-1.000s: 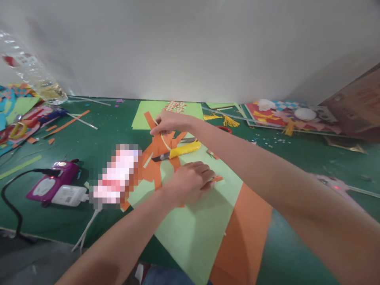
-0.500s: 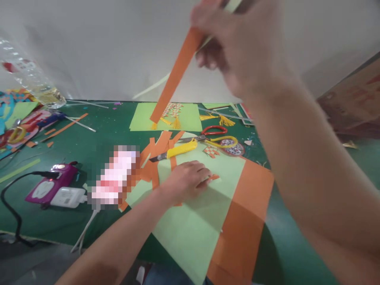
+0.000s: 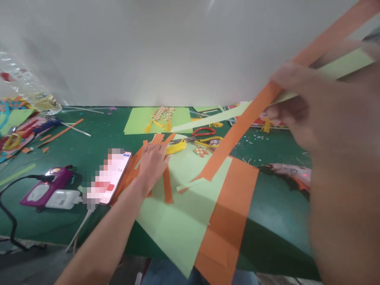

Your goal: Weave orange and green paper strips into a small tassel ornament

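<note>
Right hand (image 3: 329,103), upper right, blurred: thumb and fingers pinched closed on a long orange strip (image 3: 237,128) and a pale green strip (image 3: 213,120), both slanting down toward frame centre. Left hand (image 3: 153,156), left of centre, palm down over loose strips (image 3: 168,186), fingertips beside yellow cutter (image 3: 177,147); can't tell if gripping. Progress, judged: strips cut, small woven patch (image 3: 201,151) on green sheet (image 3: 178,221) at centre; held strips unwoven. Tasselled weave (image 3: 164,113), upper centre, looks finished. Orange sheet (image 3: 228,221), lower centre, looks largely uncut.
</note>
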The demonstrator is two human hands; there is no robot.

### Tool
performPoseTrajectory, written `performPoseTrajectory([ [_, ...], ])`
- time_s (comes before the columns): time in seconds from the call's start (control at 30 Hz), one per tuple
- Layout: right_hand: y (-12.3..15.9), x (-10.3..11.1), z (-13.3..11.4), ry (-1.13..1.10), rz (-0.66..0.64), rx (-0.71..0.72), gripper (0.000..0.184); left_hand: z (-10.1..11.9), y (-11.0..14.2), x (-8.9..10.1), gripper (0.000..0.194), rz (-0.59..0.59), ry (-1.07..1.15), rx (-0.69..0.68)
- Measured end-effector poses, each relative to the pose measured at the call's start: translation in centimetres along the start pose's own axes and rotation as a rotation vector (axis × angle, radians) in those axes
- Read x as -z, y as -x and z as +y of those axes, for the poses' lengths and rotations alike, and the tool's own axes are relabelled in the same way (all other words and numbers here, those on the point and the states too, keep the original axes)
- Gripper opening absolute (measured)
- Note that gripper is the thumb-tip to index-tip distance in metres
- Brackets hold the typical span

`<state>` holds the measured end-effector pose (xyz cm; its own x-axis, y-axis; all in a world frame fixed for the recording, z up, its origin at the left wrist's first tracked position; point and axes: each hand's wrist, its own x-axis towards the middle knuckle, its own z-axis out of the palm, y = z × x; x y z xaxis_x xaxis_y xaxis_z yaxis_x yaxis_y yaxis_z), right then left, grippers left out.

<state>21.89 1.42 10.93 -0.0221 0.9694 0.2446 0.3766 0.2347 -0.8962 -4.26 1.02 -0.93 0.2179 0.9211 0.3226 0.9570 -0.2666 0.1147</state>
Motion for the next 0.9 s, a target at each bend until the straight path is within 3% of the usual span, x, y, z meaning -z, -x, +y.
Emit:
performPoseTrajectory([
  [0.1, 0.3, 0.3, -0.2, -0.006, 0.072, 0.009, 0.049, 0.0, 0.0, 0.3, 0.027, 0.031, -0.018, 0.039],
  [0.27, 1.5, -0.5, -1.2, -0.138, 0.318, 0.018, 0.03, -0.6, 0.1, 0.7, 0.026, 0.098, -0.034, 0.112],
  [0.4, 1.9, -1.5, -1.0, -0.194, 0.201, -0.186, 0.018, -0.4, 0.1, 0.5, 0.026, 0.16, 0.035, 0.059],
  [0.53, 1.5, -3.6, 0.8, -0.253, 0.015, -0.285, 0.025, 1.4, 0.3, 1.1, 0.02, 0.248, 0.42, -0.088],
  [0.6, 1.3, -5.2, 2.1, -0.318, -0.079, -0.371, 0.027, 2.5, 0.4, 1.6, 0.02, 0.145, 0.669, -0.041],
  [0.67, 1.2, -6.7, 3.4, -0.406, -0.154, -0.457, 0.027, 3.4, 0.6, 2.1, 0.03, -0.053, 0.93, 0.041],
  [0.77, 1.4, -8.2, 4.6, -0.531, -0.24, -0.495, 0.026, 4.0, 0.6, 2.4, 0.037, -0.272, 1.128, 0.136],
  [0.9, 1.8, -8.5, 4.7, -0.648, -0.279, -0.479, 0.015, 4.0, 0.4, 2.1, 0.03, -0.305, 1.111, 0.173],
])
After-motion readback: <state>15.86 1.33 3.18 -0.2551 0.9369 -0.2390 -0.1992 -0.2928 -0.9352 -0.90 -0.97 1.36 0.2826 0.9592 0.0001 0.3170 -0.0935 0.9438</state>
